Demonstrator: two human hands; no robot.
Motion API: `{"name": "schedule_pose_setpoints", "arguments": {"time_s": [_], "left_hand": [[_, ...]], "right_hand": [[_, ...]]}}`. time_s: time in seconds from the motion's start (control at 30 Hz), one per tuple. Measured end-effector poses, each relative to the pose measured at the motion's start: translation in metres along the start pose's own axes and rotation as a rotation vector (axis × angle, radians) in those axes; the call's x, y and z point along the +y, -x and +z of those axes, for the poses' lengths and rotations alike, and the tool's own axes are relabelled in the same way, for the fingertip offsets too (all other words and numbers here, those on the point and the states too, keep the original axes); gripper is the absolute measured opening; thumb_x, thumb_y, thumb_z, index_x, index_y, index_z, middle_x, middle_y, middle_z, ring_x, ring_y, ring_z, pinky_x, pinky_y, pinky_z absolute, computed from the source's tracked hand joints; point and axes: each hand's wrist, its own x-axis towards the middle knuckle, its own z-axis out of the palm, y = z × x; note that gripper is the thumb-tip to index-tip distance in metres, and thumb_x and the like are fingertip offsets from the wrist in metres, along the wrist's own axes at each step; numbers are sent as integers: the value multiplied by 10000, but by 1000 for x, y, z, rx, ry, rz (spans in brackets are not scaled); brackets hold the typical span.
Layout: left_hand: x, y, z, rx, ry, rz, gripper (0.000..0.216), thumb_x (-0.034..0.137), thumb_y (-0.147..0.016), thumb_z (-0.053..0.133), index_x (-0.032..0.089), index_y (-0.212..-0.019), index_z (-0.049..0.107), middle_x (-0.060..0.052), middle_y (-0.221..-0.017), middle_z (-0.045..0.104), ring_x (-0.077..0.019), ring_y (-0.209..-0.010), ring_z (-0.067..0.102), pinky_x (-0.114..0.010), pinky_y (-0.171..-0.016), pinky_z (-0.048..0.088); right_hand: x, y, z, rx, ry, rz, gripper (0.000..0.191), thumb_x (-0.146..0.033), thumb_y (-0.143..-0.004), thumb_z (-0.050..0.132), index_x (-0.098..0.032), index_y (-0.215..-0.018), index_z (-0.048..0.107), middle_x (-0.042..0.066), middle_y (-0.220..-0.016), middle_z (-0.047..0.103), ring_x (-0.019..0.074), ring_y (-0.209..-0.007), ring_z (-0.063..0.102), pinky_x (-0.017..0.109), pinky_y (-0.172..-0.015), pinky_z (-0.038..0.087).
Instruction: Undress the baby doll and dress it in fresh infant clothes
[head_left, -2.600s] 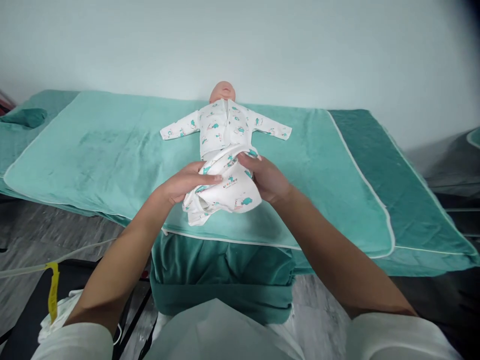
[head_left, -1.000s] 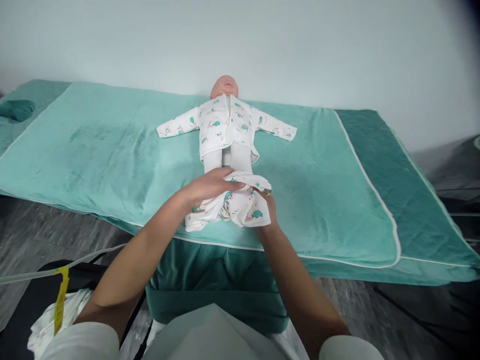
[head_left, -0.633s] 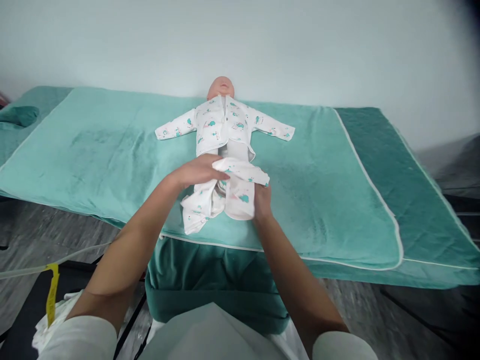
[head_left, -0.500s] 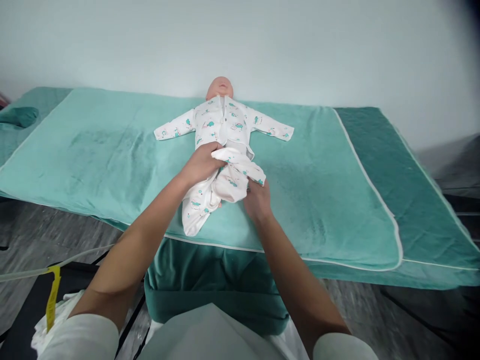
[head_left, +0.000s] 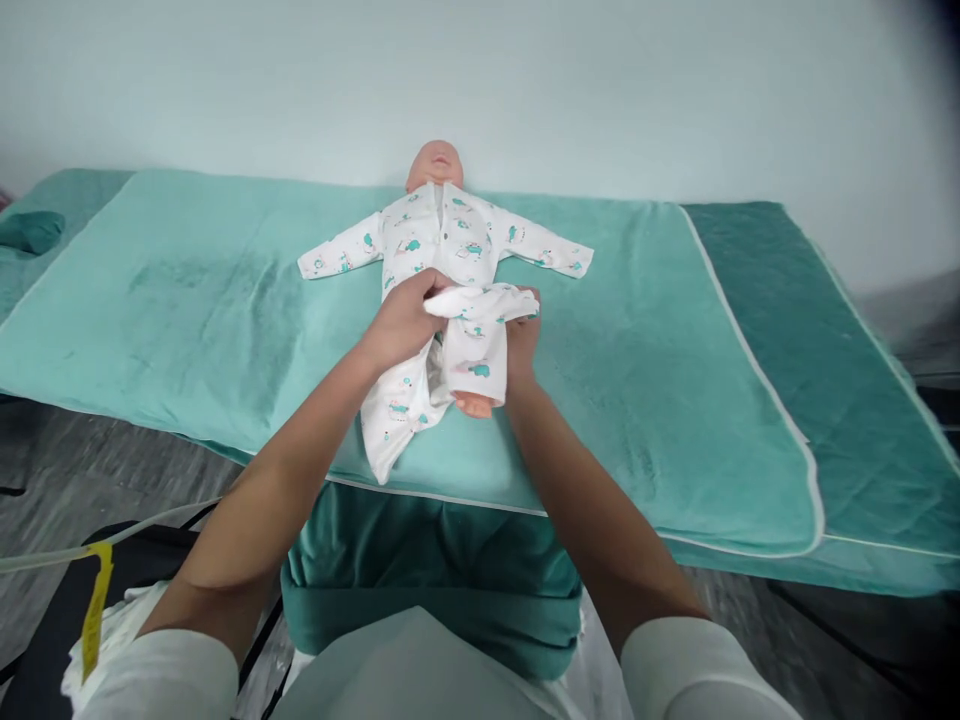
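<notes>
A baby doll (head_left: 436, 166) lies on its back on the green bed, head toward the wall, in a white printed jacket (head_left: 469, 240) with its sleeves spread. White printed baby pants (head_left: 480, 355) are on its legs. One doll foot (head_left: 475, 404) pokes out of the leg opening on the right; the left pant leg lies flat toward the bed's near edge. My left hand (head_left: 409, 315) is closed on the waistband near the doll's middle. On the other side my right hand (head_left: 523, 330) grips the waistband, its fingers partly hidden by the cloth.
A green velvet mat (head_left: 637, 400) with white piping covers the bed, which stands against a pale wall. At lower left are a black chair (head_left: 56, 610), white cloth (head_left: 112, 640) and a pale tube with a yellow tag (head_left: 96, 610). Green fabric hangs below the near edge.
My right hand has moved up along the doll's leg, drawing the pants with it. The bunched right pant leg is straightened and the foot now shows at its end. My left hand stays almost in place.
</notes>
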Motion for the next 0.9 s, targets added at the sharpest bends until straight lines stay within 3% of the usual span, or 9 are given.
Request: {"name": "schedule_pose_setpoints", "arguments": {"time_s": [0.07, 0.13, 0.23, 0.33, 0.43, 0.53, 0.67, 0.83, 0.9], "left_hand": [[-4, -3, 1, 126, 20, 25, 225, 115, -683, 635, 172, -899, 624, 0, -908, 658, -177, -926, 600, -313, -877, 454], [-8, 1, -4, 155, 82, 2, 244, 121, -691, 652, 177, -928, 641, -1, -944, 669, -176, -946, 605, -307, -890, 454], [-16, 17, -22, 30, 242, -104, 265, 212, -703, 768, 184, -946, 666, 2, -944, 672, -172, -893, 613, -288, -810, 460], [-27, 31, -36, -110, 478, -184, 367, 354, -669, 888, 184, -900, 659, 12, -843, 650, -143, -737, 596, -264, -671, 438], [-32, 33, -32, -32, 660, -171, 396, 397, -668, 916, 190, -840, 626, 31, -765, 616, -109, -639, 561, -243, -603, 422], [-27, 26, -19, 125, 733, -122, 401, 409, -688, 917, 198, -824, 605, 43, -734, 598, -97, -620, 554, -230, -594, 429], [-22, 15, -18, 178, 699, -113, 398, 463, -725, 890, 196, -846, 619, 39, -755, 601, -93, -631, 545, -225, -598, 414], [-32, 15, -36, -193, 508, -173, 418, 435, -688, 917, 158, -896, 684, 19, -780, 619, -113, -672, 544, -243, -613, 383], [-36, 18, -36, -173, 497, -167, 401, 448, -710, 900, 157, -879, 681, 16, -787, 621, -119, -690, 548, -247, -627, 389]], "right_hand": [[2, -1, 0, 252, 14, -108, 261, -413, -915, 496, -281, -822, 291, -23, -826, 465, 175, -959, 435, 282, -925, 406], [4, 2, -2, 369, 38, -195, 166, -338, -858, 538, -273, -891, 389, -20, -866, 495, 174, -898, 462, 297, -883, 423], [-2, 12, -9, 251, 138, -375, 248, -309, -801, 584, -238, -1032, 528, 39, -1004, 602, 202, -960, 547, 345, -912, 448], [-32, 17, -13, -83, 322, -513, 328, -363, -818, 649, -225, -1112, 610, 73, -1108, 662, 240, -1038, 606, 379, -931, 464], [-75, 9, -3, -477, 562, -359, 310, -457, -831, 739, -216, -1014, 669, 35, -964, 704, 202, -857, 621, 321, -753, 453], [-98, -9, 16, -624, 534, -159, 380, -560, -834, 746, -188, -849, 673, -5, -748, 648, 151, -690, 566, 276, -617, 385], [-76, -29, 27, -540, 162, -14, 453, -620, -768, 788, -182, -817, 684, -9, -693, 618, 144, -647, 575, 267, -585, 413], [-43, -36, 17, -344, -100, 18, 348, -520, -721, 828, -220, -831, 690, 6, -759, 667, 186, -690, 642, 320, -631, 515], [-41, -35, 16, -338, -104, 7, 340, -521, -732, 816, -233, -865, 695, 15, -790, 681, 203, -720, 656, 340, -648, 535]]}}
